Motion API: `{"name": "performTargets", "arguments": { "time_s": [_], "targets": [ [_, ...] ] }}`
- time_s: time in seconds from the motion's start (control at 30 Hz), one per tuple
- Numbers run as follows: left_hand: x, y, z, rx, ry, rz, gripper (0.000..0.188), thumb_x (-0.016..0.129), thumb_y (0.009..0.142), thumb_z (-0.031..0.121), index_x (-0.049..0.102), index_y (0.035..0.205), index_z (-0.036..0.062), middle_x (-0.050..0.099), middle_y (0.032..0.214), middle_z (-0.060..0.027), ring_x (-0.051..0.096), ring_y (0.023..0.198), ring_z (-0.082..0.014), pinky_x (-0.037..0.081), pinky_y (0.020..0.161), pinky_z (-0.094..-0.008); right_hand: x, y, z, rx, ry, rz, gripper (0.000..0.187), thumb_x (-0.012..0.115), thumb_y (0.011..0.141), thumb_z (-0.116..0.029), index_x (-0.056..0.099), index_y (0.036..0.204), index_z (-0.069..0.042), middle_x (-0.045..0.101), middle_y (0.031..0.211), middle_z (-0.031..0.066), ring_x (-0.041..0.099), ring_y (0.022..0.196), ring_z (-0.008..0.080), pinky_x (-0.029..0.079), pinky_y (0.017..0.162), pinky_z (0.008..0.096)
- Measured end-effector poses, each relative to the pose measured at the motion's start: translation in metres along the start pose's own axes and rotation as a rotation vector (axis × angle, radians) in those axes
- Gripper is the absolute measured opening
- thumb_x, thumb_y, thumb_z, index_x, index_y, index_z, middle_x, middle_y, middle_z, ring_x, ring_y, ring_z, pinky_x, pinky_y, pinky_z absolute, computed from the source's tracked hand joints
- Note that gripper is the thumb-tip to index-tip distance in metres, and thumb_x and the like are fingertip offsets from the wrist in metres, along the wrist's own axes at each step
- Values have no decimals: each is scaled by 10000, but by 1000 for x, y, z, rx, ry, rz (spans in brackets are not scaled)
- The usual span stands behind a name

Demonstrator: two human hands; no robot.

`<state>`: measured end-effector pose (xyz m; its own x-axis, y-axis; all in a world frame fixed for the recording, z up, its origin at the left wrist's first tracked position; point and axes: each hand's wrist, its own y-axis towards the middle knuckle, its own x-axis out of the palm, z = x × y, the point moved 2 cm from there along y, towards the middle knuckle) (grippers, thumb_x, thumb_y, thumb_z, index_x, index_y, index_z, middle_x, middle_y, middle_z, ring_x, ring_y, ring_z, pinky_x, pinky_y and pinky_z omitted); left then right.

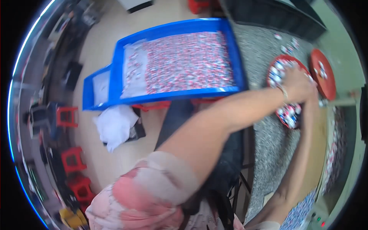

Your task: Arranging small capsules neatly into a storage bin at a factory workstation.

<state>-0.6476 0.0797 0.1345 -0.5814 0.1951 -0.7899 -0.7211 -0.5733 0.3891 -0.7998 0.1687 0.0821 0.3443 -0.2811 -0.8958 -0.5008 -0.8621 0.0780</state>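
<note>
At the right, both my arms reach to a round red basket (271, 69) filled with small white, red and blue pieces (276, 76). My left hand (298, 85), with a bracelet at its wrist, lies over the basket's near right part. Close against it, by the basket's right edge, is my right hand (311, 94). Motion blurs the fingers of both hands, so what they hold, if anything, does not show. Below my left wrist, more of these pieces (289, 115) sit inside a red rim. A second round red dish (324, 76), holding a few pieces, stands just right of the basket.
The basket rests on a speckled grey worktop (264, 153), where loose pieces (290, 46) lie farther back. Left of it stands a big blue tray (172, 94) covered with small pieces. Red stools (73, 159) and a white cloth (117, 124) are at the left.
</note>
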Motion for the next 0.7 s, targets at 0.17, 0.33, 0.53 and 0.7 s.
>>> {"name": "performTargets", "arguments": {
  "time_s": [0.17, 0.33, 0.53, 0.7],
  "targets": [
    [26, 9, 38, -26, -200, 100, 245, 471, 898, 247, 679, 946, 127, 673, 887, -79, 577, 931, -221, 362, 823, -400, -7, 61, 87, -116, 48, -156, 412, 418, 1005, -298, 505, 1285, -8, 543, 1283, 135, 540, 1102, 227, 434, 934, 322],
    [34, 13, 42, -183, -434, 187, 310, 430, 907, 238, 679, 862, 59, 646, 894, -123, 548, 920, -277, 369, 862, -431, -6, 49, 87, -23, 527, 37, 401, 435, 1003, -305, 525, 1266, -16, 559, 1237, 112, 552, 1056, 208, 447, 899, 311],
    [47, 27, 62, -370, -734, 281, 218, 512, 898, 242, 621, 936, 57, 605, 999, -157, 530, 958, -339, 418, 838, -469, -5, 45, 99, 258, 1009, 232, 389, 454, 1000, -315, 548, 1243, -26, 577, 1181, 84, 565, 1001, 185, 463, 856, 298],
    [55, 41, 62, -306, -835, 335, 198, 574, 867, 230, 628, 987, 82, 631, 1002, -146, 554, 991, -338, 424, 868, -456, 17, 60, 142, 364, 1229, 293, 394, 481, 990, -332, 558, 1227, -26, 588, 1158, 73, 574, 981, 179, 466, 841, 295]
  ]
}}
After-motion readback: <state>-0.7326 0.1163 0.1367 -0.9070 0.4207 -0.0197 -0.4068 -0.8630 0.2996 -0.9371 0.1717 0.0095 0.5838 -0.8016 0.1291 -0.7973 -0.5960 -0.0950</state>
